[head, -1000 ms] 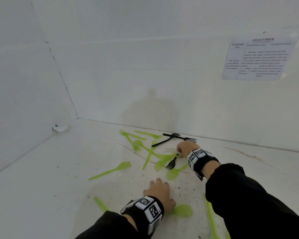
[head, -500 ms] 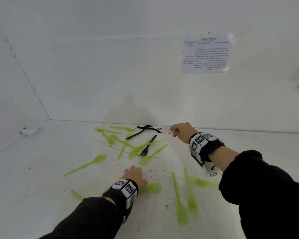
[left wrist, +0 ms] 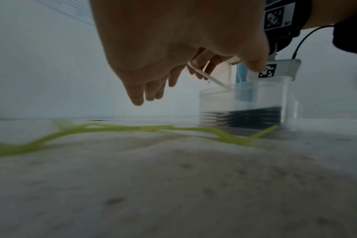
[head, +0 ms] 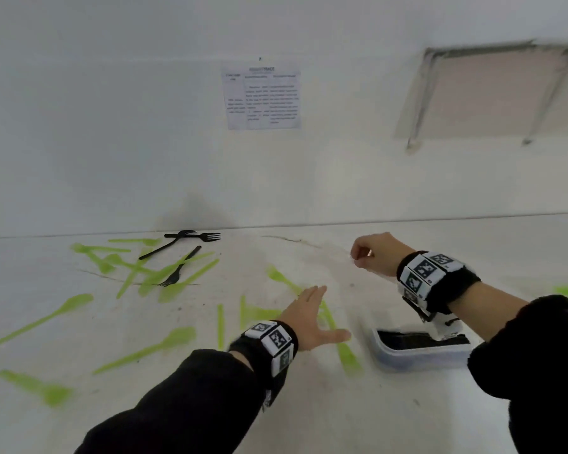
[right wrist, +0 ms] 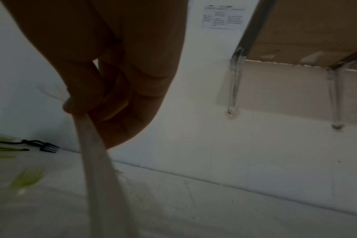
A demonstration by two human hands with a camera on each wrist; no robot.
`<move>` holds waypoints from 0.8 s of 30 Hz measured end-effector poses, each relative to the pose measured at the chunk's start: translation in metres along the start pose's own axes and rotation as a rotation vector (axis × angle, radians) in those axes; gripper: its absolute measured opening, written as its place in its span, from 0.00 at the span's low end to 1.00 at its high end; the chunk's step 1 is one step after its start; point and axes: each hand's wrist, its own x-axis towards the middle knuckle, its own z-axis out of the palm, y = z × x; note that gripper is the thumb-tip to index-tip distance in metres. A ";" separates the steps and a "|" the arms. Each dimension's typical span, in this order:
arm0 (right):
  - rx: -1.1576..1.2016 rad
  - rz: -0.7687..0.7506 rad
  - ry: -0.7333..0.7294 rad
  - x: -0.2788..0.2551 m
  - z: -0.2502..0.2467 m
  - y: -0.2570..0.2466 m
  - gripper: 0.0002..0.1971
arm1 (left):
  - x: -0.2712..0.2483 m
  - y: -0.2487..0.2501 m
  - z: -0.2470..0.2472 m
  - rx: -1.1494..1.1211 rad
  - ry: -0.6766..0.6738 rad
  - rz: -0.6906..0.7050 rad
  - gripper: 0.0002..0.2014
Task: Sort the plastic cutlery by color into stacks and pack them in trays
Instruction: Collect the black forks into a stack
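Right hand (head: 376, 253), centre right of the head view, raised off the table (head: 309, 421). Its fingers are curled and pinch one end of a white utensil (right wrist: 96, 169), which hangs down from the fingertips in the right wrist view; whether it is a fork, knife or spoon cannot be told. The end grip probably leaves the length free to be lowered into a container.

Left hand (head: 309, 317), lower centre, held flat just above the table with fingers straight and together, thumb spread, holding nothing. It lies over several green utensils (head: 345, 352), possibly ready to gather them.

Clear tray (head: 420, 352), lower right, just right of the left hand and below the right wrist. It holds a stack of dark cutlery, seen through its wall in the left wrist view, so black pieces appear partly packed.

Three black forks (head: 194, 236) lie unsorted at the upper left of the table, against the wall, among more green utensils (head: 43, 319) scattered across the left half. A printed sheet (head: 263, 96) is fixed to the wall at upper centre.
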 end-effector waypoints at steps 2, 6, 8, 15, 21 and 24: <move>0.045 -0.003 -0.021 -0.016 -0.004 0.018 0.11 | 0.007 0.023 0.018 -0.046 -0.069 0.007 0.58; 0.065 -0.028 -0.114 -0.040 -0.005 0.045 0.16 | 0.014 0.050 0.038 -0.113 -0.113 -0.004 0.67; 0.063 -0.059 -0.142 -0.047 -0.003 0.057 0.16 | 0.016 0.056 0.041 -0.119 -0.139 -0.024 0.69; -0.038 -0.110 -0.196 -0.056 -0.004 0.079 0.16 | 0.025 0.055 0.045 -0.155 -0.105 -0.104 0.70; -0.224 -0.121 -0.318 -0.052 -0.008 0.084 0.15 | 0.024 0.053 0.047 -0.175 -0.092 -0.096 0.69; -0.327 -0.146 -0.416 -0.051 -0.005 0.079 0.04 | 0.024 0.052 0.048 -0.168 -0.093 -0.107 0.70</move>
